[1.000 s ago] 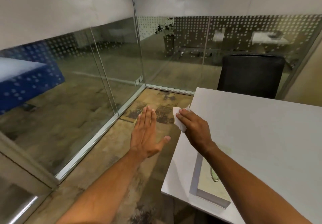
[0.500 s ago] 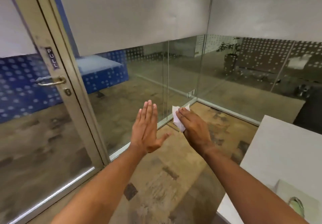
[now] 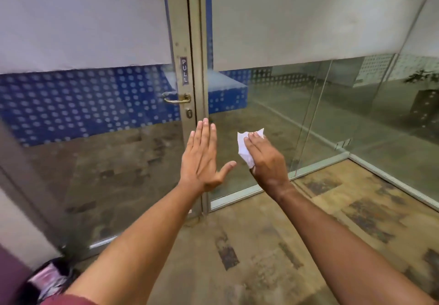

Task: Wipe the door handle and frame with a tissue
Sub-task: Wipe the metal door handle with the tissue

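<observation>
White tissue (image 3: 245,145) lies mostly hidden under the right hand (image 3: 266,162).

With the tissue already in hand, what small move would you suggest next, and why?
Probably raise the right hand up and left to bring the tissue onto the door handle. The tissue is gripped but touches nothing, the handle sits above both hands, and the left hand is open and empty.
</observation>
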Demonstrator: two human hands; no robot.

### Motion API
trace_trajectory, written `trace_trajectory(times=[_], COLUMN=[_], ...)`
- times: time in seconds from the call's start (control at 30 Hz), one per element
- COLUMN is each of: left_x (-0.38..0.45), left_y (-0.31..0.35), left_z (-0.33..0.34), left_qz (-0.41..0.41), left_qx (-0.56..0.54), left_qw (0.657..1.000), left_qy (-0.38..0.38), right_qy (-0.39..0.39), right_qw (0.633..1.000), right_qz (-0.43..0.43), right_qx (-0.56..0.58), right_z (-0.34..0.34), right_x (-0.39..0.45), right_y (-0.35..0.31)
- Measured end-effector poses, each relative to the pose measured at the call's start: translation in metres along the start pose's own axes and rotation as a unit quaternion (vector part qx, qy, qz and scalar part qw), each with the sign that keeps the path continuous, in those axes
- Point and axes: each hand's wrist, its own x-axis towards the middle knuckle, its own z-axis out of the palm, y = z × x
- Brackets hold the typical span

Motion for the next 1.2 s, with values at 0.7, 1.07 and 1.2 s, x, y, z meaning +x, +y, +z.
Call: trace_trajectory(times=[0.7,1.07,1.2], left_x=[0.096,0.153,0.18], left_y=[-0.14,-0.207,-0.248], left_z=[0.057,0.104,0.128], left_qz=[-0.155,-0.179,-0.182], left_qx=[0.076,0.085,0.084], left_qw=[0.985,0.98,0.98], left_qy=[0.019,0.013,-0.002], right_qy=[-0.024,-0.047,-0.063], right_qw=[0.982,0.978,0.982], right_qz=[-0.037,-0.021,-0.007], right_qx=[0.182,0.203,0.18], right_z=[0.212,0.31,0.354], right_x=[0.106,0.145,0.162], right_y=[-0.003,0.011,0.012])
